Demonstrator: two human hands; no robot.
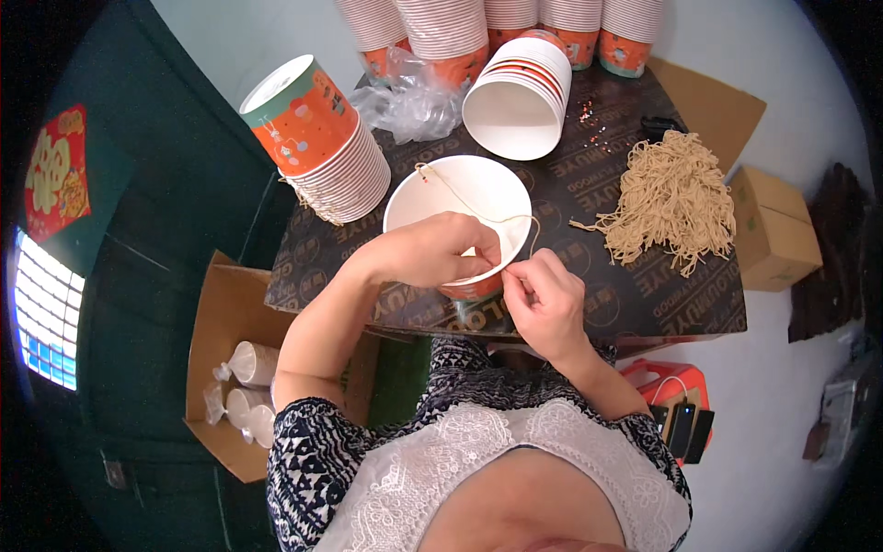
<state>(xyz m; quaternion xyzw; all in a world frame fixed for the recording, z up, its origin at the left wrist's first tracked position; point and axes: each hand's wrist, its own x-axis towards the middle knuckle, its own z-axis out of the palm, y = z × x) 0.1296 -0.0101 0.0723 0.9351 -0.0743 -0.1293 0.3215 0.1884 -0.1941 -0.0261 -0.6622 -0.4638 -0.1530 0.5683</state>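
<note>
A white-lined paper bucket with an orange outside tilts toward me at the table's front edge. A thin tan cord passes through its far left rim, crosses the opening and loops over the right rim. My left hand reaches into the bucket, its fingers curled against the inner wall near the right rim; what they pinch is hidden. Outside that same rim, my right hand has thumb and forefinger pressed together on the cord's end. A heap of cut tan cords lies to the right.
An upside-down nested bucket stack stands left. Other nested buckets lie behind, with a clear plastic bag and tall bucket stacks. Beside the table are an open carton, a cardboard box and a red stool.
</note>
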